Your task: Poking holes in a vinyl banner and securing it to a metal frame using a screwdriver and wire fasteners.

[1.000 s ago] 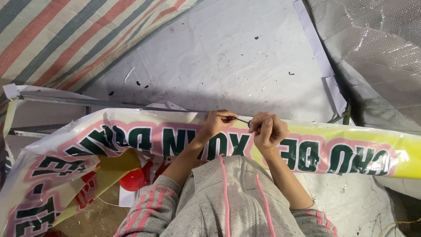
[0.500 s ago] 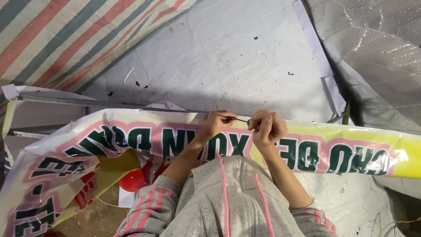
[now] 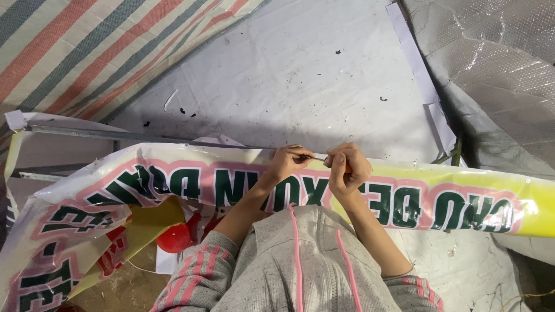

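Right hand point(image 3: 347, 167) fisted on thin tool point(image 3: 319, 158); left hand point(image 3: 287, 162) pinching banner point(image 3: 451, 196) (top edge).

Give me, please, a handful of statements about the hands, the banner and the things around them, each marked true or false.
1. Both hands meet at the top edge of the banner. True.
2. The right hand holds a thin, dark, pointed tool. True.
3. The left hand rests on the red round object. False: it pinches the banner's edge; the red object lies lower left, under the banner.
4. The banner is plain white. False: it is yellow with pink-edged green lettering.
5. A striped tarp lies at the upper left. True.
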